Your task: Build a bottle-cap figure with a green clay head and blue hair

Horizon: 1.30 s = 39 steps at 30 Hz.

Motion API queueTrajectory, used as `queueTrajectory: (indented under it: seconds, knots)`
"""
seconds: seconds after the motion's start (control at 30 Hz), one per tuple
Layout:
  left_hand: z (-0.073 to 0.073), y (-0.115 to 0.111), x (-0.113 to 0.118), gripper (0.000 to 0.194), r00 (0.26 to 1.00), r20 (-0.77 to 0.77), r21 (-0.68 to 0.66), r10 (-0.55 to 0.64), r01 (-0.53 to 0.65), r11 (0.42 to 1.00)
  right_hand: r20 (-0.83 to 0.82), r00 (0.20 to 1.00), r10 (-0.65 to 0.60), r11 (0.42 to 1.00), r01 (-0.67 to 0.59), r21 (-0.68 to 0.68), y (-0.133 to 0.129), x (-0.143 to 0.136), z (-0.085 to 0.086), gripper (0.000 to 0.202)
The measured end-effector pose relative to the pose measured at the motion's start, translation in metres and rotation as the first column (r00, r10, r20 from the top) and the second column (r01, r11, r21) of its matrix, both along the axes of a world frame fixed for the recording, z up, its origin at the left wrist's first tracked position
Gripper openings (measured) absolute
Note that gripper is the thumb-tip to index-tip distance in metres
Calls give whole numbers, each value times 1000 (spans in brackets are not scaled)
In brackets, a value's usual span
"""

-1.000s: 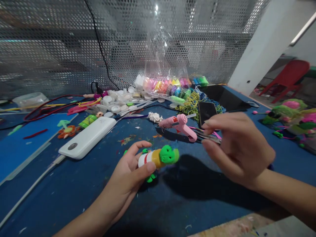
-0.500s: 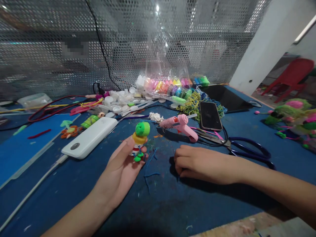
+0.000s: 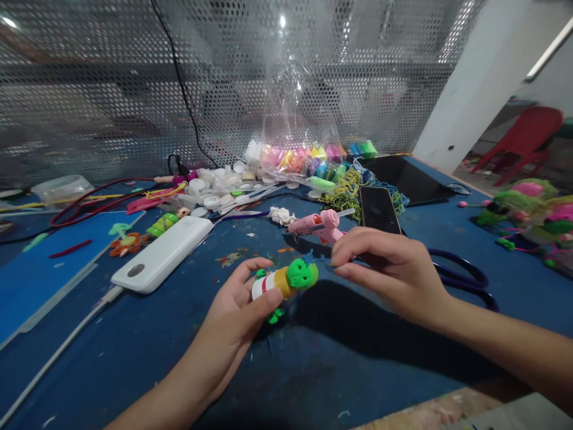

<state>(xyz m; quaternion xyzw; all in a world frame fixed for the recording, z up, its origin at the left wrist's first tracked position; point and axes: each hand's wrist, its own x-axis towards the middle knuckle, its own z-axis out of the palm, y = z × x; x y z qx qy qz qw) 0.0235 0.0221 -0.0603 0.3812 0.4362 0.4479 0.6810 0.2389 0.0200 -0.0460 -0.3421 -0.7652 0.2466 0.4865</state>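
My left hand (image 3: 242,310) is closed around a small figure (image 3: 282,283) with a green head, a yellow neck band, a white body with a red stripe and green limb ends. The figure lies tilted sideways, its head pointing right. Just right of that head, my right hand (image 3: 380,263) pinches blue yarn (image 3: 311,258) between thumb and fingertips. The yarn's other end is at the top of the green head; whether it is attached I cannot tell. Behind the right hand sits a pink glue gun (image 3: 316,222), its handle partly hidden.
A white power bank (image 3: 163,254) with a cable lies left, near a blue folder (image 3: 58,263). Behind are white caps (image 3: 212,200), yellow yarn (image 3: 347,185), a bag of colourful clay (image 3: 304,158) and a phone (image 3: 379,209). Scissors (image 3: 461,272) and coloured figures (image 3: 528,209) are on the right.
My left hand has turned the figure from upright to sideways. My right hand has risen from the table and moved beside its head, holding blue yarn that lay on the table.
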Motion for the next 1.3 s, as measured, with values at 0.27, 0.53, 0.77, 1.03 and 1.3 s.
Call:
queueTrajectory:
  seconds: [0.27, 0.53, 0.77, 1.03, 1.3]
  knots:
    - [4, -5, 6, 47, 998, -68, 33, 11, -9, 999, -74, 997, -31, 991, 21, -132, -2, -9, -2, 4]
    - [1, -4, 5, 47, 997, -82, 64, -3, 8, 998, -118, 993, -10, 974, -17, -226, -5, -9, 0, 6]
    - [1, -4, 4, 48, 995, -101, 81, 11, -3, 997, -186, 982, 15, 942, -76, -327, -3, -9, -3, 7]
    - [0, -3, 4, 49, 994, -109, 106, 23, -12, 994, -245, 969, 35, 902, -136, -409, -2, -9, -4, 11]
    - [-1, 0, 3, 51, 994, -106, 152, 19, -2, 988, -356, 932, 69, 827, -253, -502, 2, -6, -3, 19]
